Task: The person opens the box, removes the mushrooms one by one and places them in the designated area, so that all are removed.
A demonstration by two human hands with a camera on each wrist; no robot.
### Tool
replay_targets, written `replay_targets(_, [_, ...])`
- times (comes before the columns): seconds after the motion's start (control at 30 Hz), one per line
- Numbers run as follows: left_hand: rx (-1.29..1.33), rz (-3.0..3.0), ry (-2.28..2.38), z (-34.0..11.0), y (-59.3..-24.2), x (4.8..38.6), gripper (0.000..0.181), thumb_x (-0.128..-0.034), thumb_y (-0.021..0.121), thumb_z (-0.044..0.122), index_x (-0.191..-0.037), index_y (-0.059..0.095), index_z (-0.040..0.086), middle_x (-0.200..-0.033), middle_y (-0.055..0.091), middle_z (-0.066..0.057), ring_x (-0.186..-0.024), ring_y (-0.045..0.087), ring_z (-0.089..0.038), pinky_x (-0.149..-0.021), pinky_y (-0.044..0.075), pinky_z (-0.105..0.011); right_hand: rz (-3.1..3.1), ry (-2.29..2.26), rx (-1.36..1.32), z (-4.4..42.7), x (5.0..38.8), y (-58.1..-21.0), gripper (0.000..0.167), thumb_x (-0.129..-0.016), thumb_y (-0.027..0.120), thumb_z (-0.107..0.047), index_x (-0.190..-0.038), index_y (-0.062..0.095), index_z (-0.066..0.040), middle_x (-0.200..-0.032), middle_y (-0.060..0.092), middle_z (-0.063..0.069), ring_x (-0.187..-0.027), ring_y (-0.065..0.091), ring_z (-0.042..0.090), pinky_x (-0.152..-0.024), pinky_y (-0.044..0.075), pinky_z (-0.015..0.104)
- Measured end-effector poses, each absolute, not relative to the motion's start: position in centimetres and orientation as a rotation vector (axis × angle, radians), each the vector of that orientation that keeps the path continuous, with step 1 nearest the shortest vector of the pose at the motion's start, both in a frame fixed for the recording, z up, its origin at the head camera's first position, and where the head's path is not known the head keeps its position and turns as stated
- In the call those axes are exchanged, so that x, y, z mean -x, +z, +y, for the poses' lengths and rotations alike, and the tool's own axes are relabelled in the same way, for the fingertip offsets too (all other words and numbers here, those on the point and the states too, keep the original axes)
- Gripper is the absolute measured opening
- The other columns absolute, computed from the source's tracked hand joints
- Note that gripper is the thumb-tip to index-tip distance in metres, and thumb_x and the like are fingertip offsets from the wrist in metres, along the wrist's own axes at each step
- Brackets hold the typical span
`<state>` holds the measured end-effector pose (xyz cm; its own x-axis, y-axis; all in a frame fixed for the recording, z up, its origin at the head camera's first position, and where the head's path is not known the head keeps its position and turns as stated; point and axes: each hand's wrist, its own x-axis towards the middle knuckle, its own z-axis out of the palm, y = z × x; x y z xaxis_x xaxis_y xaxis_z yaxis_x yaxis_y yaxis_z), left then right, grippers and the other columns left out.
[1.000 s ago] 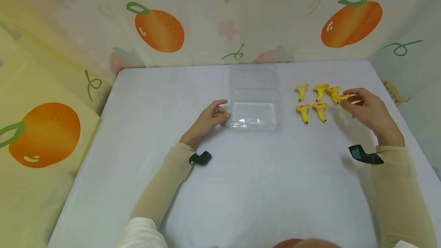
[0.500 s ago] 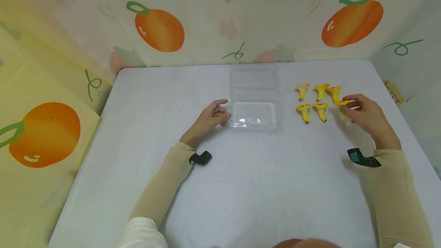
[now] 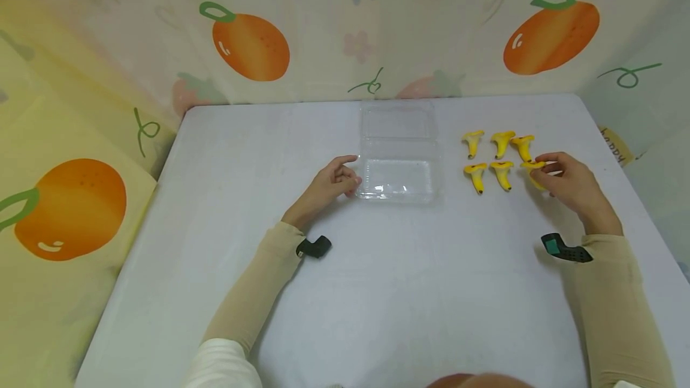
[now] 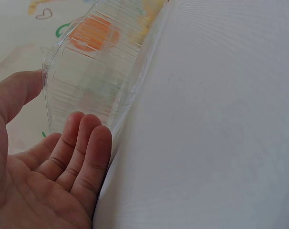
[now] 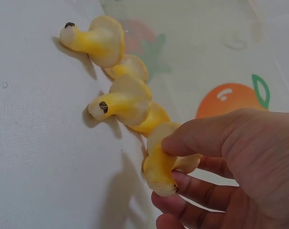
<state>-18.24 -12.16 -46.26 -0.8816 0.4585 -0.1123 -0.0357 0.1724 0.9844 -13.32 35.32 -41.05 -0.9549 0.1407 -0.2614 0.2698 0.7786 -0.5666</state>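
Note:
In the head view my right hand (image 3: pixel 574 185) pinches a yellow mushroom (image 3: pixel 530 166) with a trumpet-shaped cap, at the right end of the near row. The right wrist view shows the thumb on the stem of this mushroom (image 5: pixel 159 164) and the fingers behind it; whether it touches the table is unclear. My left hand (image 3: pixel 326 187) rests at the left side of an open clear plastic clamshell box (image 3: pixel 399 178). In the left wrist view, the loosely bent fingers of the left hand (image 4: pixel 54 176) lie against or close by the box wall (image 4: pixel 87 71), without gripping it.
Several more yellow mushrooms (image 3: pixel 502 175) lie in two rows on the white table (image 3: pixel 409 292), right of the box. The box's lid (image 3: pixel 398 121) lies folded back toward the fruit-patterned curtain (image 3: pixel 323 29) behind the table.
My right hand has moved left and slightly nearer with the mushroom, bringing it down beside the near row. The left hand and the box have stayed in place.

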Motion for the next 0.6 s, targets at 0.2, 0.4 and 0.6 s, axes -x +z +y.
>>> replay_targets(0.2, [-0.407,2.075,1.753,-12.29,-46.53,18.28,0.06,-0.0977,0.064,0.013,-0.152,0.04,0.008,-0.101,0.061,0.0,-0.078,0.063,-0.011,-0.075,0.05,-0.021,2.76,-0.923,-0.343,35.14,13.34,-41.19,0.059,-0.104,0.05,-0.037,-0.146,0.039,0.002,-0.135,0.047,0.032,-0.104,0.053,0.038,-0.063,0.046,0.02])
replay_targets(0.4, [-0.411,2.065,1.76,-12.45,-46.86,18.29,0.061,-0.0972,0.064,0.012,-0.153,0.039,0.008,-0.1,0.062,0.001,-0.078,0.063,-0.01,-0.077,0.052,-0.021,2.749,-0.921,-0.341,35.05,13.4,-41.39,0.058,-0.104,0.051,-0.035,-0.145,0.039,0.004,-0.135,0.046,0.033,-0.103,0.054,0.038,-0.063,0.046,0.02])
replay_targets(0.6, [-0.422,2.065,1.765,-12.38,-46.66,18.26,0.06,-0.0972,0.063,0.011,-0.152,0.039,0.008,-0.102,0.063,0.0,-0.08,0.063,-0.011,-0.078,0.052,-0.022,2.754,-0.921,-0.35,35.03,13.54,-41.66,0.058,-0.103,0.051,-0.035,-0.144,0.039,0.005,-0.134,0.047,0.034,-0.101,0.055,0.038,-0.062,0.047,0.02])
